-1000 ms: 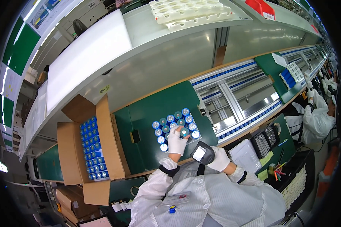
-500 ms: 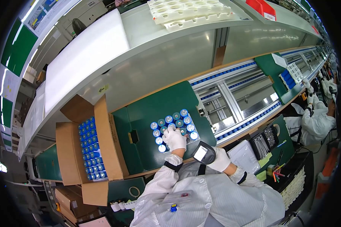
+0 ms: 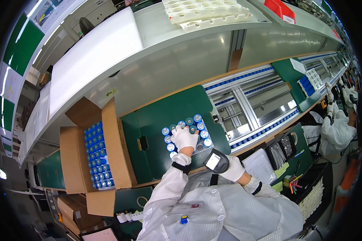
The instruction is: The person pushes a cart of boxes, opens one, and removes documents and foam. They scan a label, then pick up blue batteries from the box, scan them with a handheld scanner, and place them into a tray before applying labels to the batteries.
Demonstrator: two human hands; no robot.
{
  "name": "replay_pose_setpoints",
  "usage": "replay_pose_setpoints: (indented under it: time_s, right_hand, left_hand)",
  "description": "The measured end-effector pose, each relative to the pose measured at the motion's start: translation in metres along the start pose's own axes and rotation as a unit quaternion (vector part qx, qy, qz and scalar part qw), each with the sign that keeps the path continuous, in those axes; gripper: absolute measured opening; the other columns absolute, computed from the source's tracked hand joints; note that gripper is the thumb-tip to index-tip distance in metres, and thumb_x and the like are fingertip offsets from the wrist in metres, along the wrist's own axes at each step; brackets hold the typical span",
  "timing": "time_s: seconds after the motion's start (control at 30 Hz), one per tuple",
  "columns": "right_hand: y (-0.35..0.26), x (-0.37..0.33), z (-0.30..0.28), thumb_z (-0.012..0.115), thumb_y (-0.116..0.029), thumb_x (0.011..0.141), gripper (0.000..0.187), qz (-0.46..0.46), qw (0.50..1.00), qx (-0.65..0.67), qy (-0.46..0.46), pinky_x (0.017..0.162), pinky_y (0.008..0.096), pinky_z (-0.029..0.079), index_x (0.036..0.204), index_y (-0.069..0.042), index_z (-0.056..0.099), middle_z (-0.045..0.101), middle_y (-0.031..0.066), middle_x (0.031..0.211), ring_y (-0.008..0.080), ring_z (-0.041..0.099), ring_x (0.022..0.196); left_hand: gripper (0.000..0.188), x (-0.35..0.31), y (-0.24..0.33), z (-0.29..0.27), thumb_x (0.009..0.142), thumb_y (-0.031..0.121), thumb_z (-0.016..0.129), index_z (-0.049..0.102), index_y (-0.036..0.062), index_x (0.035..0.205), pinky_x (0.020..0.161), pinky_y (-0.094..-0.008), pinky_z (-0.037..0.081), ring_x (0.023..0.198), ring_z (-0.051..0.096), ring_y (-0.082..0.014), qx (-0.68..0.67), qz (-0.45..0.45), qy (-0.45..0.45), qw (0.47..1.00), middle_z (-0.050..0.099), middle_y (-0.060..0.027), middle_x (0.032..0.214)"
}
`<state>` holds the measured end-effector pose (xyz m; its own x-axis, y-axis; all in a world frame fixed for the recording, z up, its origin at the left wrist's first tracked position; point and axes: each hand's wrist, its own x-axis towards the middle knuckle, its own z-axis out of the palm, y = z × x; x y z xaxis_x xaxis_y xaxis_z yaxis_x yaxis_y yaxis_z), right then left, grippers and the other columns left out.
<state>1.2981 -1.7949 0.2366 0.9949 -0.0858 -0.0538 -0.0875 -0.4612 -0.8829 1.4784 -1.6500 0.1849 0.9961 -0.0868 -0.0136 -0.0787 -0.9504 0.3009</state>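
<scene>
Several blue cylindrical battery cells (image 3: 197,118) stand upright in a block on a pale holder (image 3: 208,145), which lies on a green board. Some cell tops are silver-white, others greenish. Over the middle of this block is my white-gloved left hand (image 3: 184,137), its fingers curled down among the cells; what is between the fingertips is hidden. An unfilled round slot shows beside its thumb side. My right hand (image 3: 234,170), also gloved, is wrapped around a black handheld device (image 3: 216,161) with a lit white screen, held just in front of the block's near right corner.
An open cardboard box (image 3: 122,152) of blue cells stands left. Behind the green board (image 3: 145,120) runs a raised shelf with white plastic holders (image 3: 207,12) and a red bin (image 3: 279,11). A roller conveyor (image 3: 245,106) extends right, towards another person (image 3: 338,124).
My left hand has shifted slightly up and left over the cells, uncovering an unfilled slot in the holder. The right hand and its device stay nearly in place. The view has moved slightly.
</scene>
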Motion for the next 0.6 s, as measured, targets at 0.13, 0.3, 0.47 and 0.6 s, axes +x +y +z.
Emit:
replay_pose_setpoints:
  time_s: [0.13, 0.3, 0.47, 0.6]
  right_hand:
    - [-0.003, 0.000, 0.003, 0.078, -0.026, 0.073, 0.034, -0.006, 1.000, 0.017, 0.010, 0.075, 0.0361, 0.055, 0.099, -0.005, 0.069, 0.070, 0.0169, 0.091, 0.0333, 0.069, 0.087]
    - [-0.002, 0.005, 0.015, 0.080, -0.025, 0.071, 0.036, -0.003, 1.000, 0.013, -0.011, 0.073, 0.0374, 0.055, 0.099, -0.006, 0.069, 0.070, 0.0174, 0.089, 0.0349, 0.068, 0.086]
    - [0.004, 0.008, 0.032, 0.082, -0.016, 0.068, 0.032, -0.052, 0.998, -0.020, 0.013, 0.072, 0.0369, 0.055, 0.095, -0.003, 0.070, 0.071, 0.0160, 0.089, 0.0301, 0.071, 0.085]
    - [0.007, 0.012, 0.044, 0.080, -0.012, 0.066, 0.024, -0.060, 0.997, -0.023, 0.043, 0.067, 0.0380, 0.054, 0.085, -0.003, 0.069, 0.071, 0.0156, 0.079, 0.0308, 0.070, 0.074]
  left_hand:
    - [0.044, 0.003, 0.005, -0.001, 0.075, 0.047, 0.073, 0.075, 0.0125, 0.103, 0.095, -0.0491, 0.039, 0.122, 0.044, -0.0342, 0.005, -0.018, 0.001, 1.000, 0.055, -0.0099, 0.125]
    - [0.043, 0.007, -0.009, -0.002, 0.076, 0.047, 0.070, 0.076, 0.0102, 0.096, 0.095, -0.0482, 0.039, 0.118, 0.045, -0.0341, 0.010, 0.001, 0.022, 1.000, 0.056, -0.0100, 0.123]
    - [0.052, -0.031, -0.031, -0.062, 0.076, 0.044, 0.073, 0.068, 0.0082, 0.112, 0.094, -0.0469, 0.043, 0.115, 0.049, -0.0339, -0.067, 0.063, 0.075, 0.993, 0.058, -0.0134, 0.117]
    - [0.036, -0.079, -0.112, -0.197, 0.081, 0.032, 0.072, 0.069, 0.0035, 0.102, 0.085, -0.0415, 0.049, 0.097, 0.061, -0.0340, -0.183, 0.036, 0.153, 0.971, 0.065, -0.0160, 0.101]
